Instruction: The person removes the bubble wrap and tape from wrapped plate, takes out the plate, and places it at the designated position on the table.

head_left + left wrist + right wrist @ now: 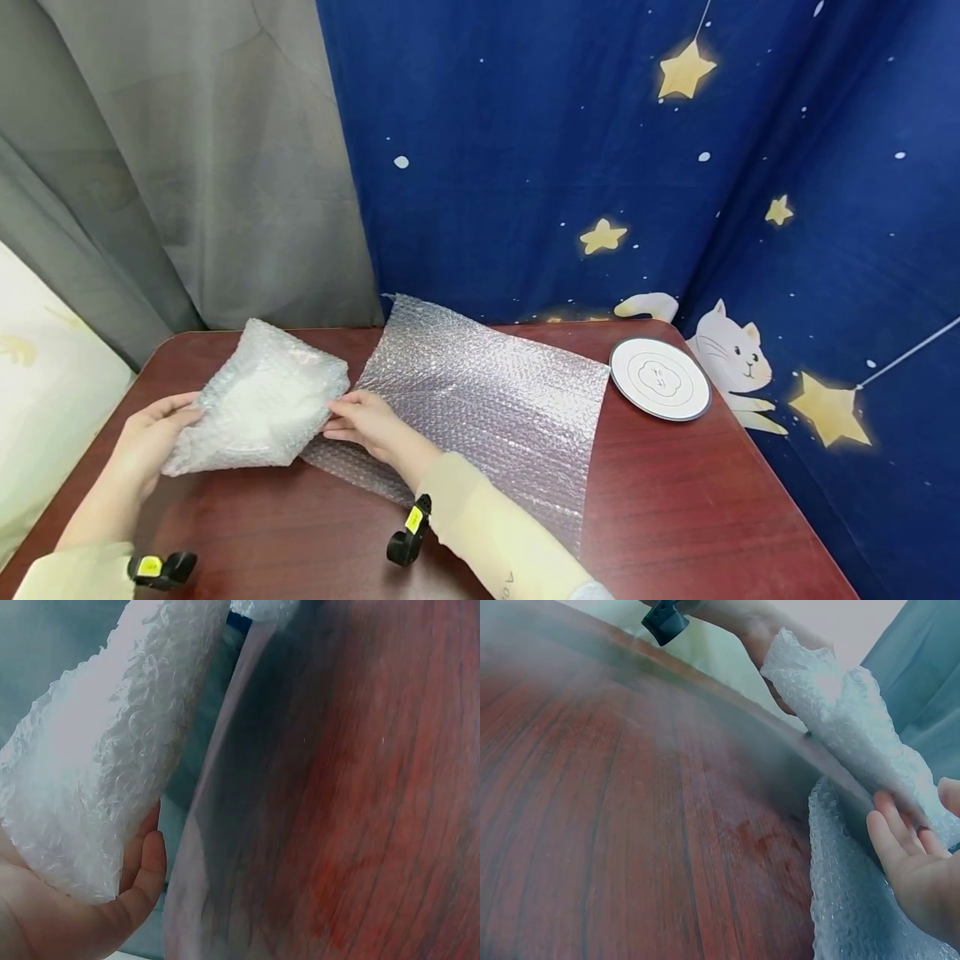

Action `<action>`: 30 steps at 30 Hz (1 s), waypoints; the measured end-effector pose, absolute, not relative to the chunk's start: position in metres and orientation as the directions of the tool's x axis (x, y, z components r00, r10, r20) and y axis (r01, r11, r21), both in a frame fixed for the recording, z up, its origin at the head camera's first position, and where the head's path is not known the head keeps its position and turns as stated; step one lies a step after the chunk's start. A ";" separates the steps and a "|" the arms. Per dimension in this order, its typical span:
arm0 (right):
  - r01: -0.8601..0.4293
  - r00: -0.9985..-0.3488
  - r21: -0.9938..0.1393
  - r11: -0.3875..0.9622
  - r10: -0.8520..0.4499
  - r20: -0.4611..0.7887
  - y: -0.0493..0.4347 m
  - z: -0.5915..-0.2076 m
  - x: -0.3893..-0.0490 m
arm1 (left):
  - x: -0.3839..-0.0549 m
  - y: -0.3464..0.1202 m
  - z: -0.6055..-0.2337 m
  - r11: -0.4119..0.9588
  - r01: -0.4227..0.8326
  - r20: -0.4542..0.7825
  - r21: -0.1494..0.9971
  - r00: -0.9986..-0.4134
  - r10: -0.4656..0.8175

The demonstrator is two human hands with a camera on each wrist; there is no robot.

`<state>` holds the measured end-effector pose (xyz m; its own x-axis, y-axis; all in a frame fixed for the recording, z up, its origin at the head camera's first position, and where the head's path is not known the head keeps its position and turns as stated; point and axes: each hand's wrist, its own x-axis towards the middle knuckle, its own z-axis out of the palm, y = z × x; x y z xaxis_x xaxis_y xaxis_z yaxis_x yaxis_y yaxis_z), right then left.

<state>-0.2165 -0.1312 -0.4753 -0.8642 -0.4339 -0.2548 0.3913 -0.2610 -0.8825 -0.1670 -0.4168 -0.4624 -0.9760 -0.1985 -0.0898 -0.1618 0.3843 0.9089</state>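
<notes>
The bubble-wrapped bundle (pixel 262 400) was, as we saw it, in the air over the left part of the tabletop (pixel 697 492), its broad face turned up toward the head camera. Its outline was close to square and set askew, one corner pointing away to the curtains; we took its long axis to run from the near-left corner to the far-right one, though the two diagonals differed only modestly. A pale shape showed through the wrap, but we could not tell what it was. The left hand (pixel 153 429) gripped the left edge, fingers curled round behind it; the right hand (pixel 367 421) held the opposite edge lightly, fingers underneath and thumb spread above. We judged the step in hand to be handling a bundle already wrapped, perhaps steadying or shifting it, and thought the next move called for keeping its folds together and lowering it evenly before either hand let go. Just right of the bundle, partly behind the right forearm, the flat bubble-wrap sheet (pixel 480 392) lay spread, its far-left corner rising against the curtains. Beside the sheet's far-right corner lay the white dark-rimmed plate (pixel 660 379), face up, with neither hand near it. Beyond the tabletop hung a grey curtain (pixel 247 167) and a blue star-patterned curtain (pixel 510 150).
</notes>
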 end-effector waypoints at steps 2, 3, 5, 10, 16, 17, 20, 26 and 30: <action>0.399 -0.862 -0.876 -0.270 -0.436 -0.258 -0.127 -0.475 -0.216 | -0.166 -0.414 -0.463 0.409 -0.153 -0.078 0.900 -0.978 -0.193; 0.400 -0.862 -0.875 -0.272 -0.438 -0.257 -0.125 -0.476 -0.215 | -0.166 -0.412 -0.463 0.425 -0.148 -0.072 0.893 -0.979 -0.189; 0.399 -0.862 -0.873 -0.280 -0.438 -0.254 -0.122 -0.476 -0.215 | -0.164 -0.408 -0.462 0.444 -0.136 -0.059 0.886 -0.981 -0.183; 0.380 -0.877 -0.878 -0.289 -0.414 -0.244 -0.116 -0.474 -0.212 | -0.158 -0.390 -0.454 0.474 -0.116 -0.034 0.873 -0.983 -0.178; 0.352 -0.892 -0.895 -0.274 -0.390 -0.231 -0.110 -0.474 -0.209 | -0.156 -0.379 -0.455 0.479 -0.105 -0.019 0.872 -0.983 -0.180; 0.346 -0.894 -0.898 -0.273 -0.386 -0.227 -0.109 -0.474 -0.209 | -0.156 -0.378 -0.456 0.481 -0.104 -0.019 0.870 -0.984 -0.178; 0.334 -0.896 -0.904 -0.267 -0.387 -0.217 -0.105 -0.474 -0.209 | -0.155 -0.376 -0.455 0.479 -0.102 -0.019 0.872 -0.984 -0.175; 0.316 -0.904 -0.914 -0.253 -0.371 -0.210 -0.099 -0.472 -0.208 | -0.153 -0.368 -0.451 0.422 -0.069 -0.002 0.904 -0.988 -0.156; 0.304 -0.912 -0.919 -0.252 -0.357 -0.204 -0.094 -0.470 -0.207 | -0.150 -0.361 -0.447 0.382 -0.050 0.003 0.923 -0.990 -0.138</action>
